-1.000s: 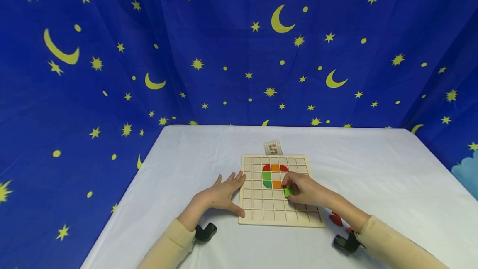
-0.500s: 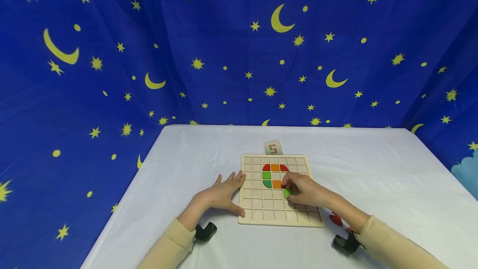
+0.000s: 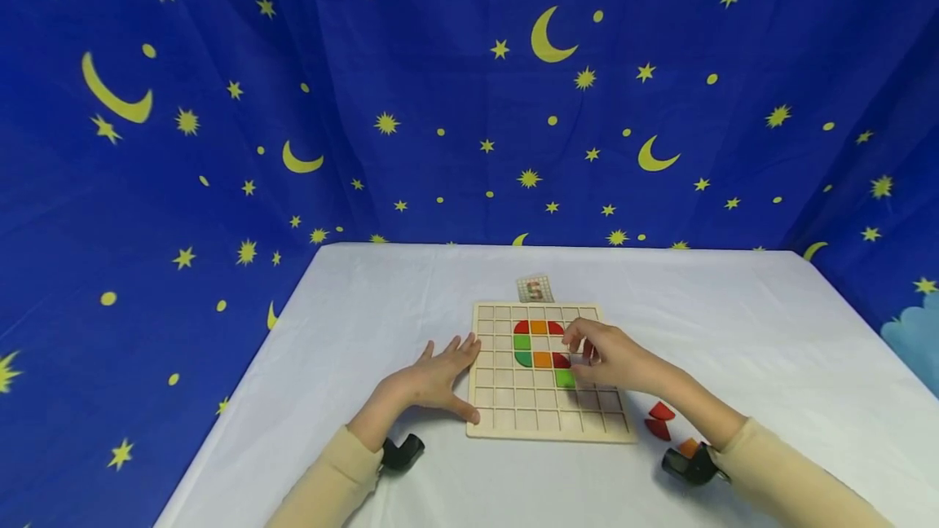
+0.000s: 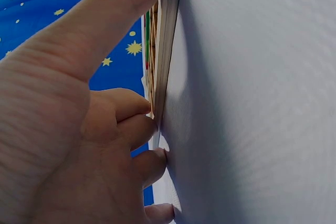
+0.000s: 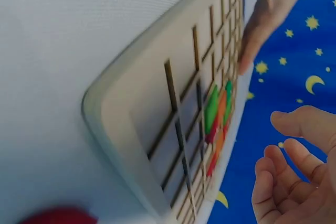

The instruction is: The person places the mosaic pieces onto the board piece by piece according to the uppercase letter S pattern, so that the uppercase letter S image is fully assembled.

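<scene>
A wooden grid board (image 3: 506, 424) lies on the table. Set in its cells are red quarter-round tiles (image 3: 522, 327), orange square tiles (image 3: 539, 327), a green square tile (image 3: 522, 341), a dark green quarter-round tile (image 3: 523, 359) and, lowest, a light green square tile (image 3: 564, 379). With fingers spread, my left hand (image 3: 436, 383) touches the board's left edge, thumb on the near corner. My right hand (image 3: 623, 358) hovers over the board's right half beside the light green tile. In the right wrist view its fingers (image 5: 299, 124) are loosely bent and hold nothing.
A small card with a gridded S pattern (image 3: 535, 289) lies beyond the board's far edge. To the right of the board are two red quarter-round pieces (image 3: 658, 429) and an orange piece (image 3: 689, 447), near the right wrist's black camera mount (image 3: 689, 467).
My right hand has let go of the light green tile, leaving it on the board, and has lifted slightly to the right. The left hand stays at the board's edge.
</scene>
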`<state>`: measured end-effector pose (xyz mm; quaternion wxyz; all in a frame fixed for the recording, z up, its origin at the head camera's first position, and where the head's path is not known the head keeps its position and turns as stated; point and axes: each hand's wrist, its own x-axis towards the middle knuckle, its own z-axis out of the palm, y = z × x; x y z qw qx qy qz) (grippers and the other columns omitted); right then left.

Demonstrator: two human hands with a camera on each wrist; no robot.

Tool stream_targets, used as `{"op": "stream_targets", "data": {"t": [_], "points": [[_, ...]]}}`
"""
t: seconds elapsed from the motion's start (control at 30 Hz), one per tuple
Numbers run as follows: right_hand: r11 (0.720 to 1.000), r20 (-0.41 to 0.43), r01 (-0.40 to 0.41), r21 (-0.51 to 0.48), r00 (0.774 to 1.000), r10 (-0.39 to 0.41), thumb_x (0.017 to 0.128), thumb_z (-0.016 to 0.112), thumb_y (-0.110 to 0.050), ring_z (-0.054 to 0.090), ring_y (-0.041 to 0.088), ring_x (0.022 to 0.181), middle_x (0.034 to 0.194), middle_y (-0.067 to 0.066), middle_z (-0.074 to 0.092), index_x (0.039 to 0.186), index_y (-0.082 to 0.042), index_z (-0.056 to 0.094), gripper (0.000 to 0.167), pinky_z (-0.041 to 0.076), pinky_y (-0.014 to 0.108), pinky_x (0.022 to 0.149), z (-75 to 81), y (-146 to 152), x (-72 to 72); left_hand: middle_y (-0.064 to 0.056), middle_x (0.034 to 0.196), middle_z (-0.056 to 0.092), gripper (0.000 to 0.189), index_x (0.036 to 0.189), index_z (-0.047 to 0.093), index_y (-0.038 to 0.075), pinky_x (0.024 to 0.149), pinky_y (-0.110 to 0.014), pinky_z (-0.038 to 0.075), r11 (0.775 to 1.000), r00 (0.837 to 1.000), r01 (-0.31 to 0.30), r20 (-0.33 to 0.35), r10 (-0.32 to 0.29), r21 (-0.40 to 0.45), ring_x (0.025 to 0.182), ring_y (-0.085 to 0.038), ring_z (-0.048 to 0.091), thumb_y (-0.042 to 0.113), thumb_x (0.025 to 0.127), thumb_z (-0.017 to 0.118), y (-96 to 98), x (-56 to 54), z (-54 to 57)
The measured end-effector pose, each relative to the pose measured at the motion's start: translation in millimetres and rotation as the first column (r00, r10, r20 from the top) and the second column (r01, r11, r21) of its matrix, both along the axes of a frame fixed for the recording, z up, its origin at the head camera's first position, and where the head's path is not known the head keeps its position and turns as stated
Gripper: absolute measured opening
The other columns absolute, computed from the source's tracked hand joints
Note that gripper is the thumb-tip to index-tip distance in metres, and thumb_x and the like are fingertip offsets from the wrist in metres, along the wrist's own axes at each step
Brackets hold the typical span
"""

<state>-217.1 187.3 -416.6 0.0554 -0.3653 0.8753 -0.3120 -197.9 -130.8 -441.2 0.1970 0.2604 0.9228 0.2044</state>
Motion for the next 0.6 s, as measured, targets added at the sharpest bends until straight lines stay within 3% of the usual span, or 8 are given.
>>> {"op": "stream_targets", "data": {"t": [0.33,0.6], "points": [[0.991,-0.048,0.131,0.005,0.99,-0.13,0.079,0.074,-0.004,0.053,0.009,0.074,0.091,0.002,0.059,0.105,-0.004,0.055,0.032,0.049,0.026,0.063,13.0,45.4,18.9,-0.013,0.156,0.009,0.114,0.15,0.017,0.002,0.108,-0.058,-0.002,1.0,1.0,0.001,0.005,-0.001,0.008,0.142,-0.031,0.005,0.054,0.069,0.078,0.5,-0.2,-0.2],[0.964,-0.072,0.265,0.03,0.962,-0.263,0.076,0.077,-0.004,0.052,0.008,0.073,0.09,0.002,0.059,0.103,-0.008,0.056,0.035,0.049,0.025,0.064,19.1,75.9,33.4,-0.012,0.156,0.008,0.113,0.15,0.017,0.003,0.108,-0.058,-0.002,1.0,1.0,0.004,0.003,-0.004,0.012,0.142,-0.03,0.004,0.055,0.07,0.077,0.1,1.5,1.4]]}}
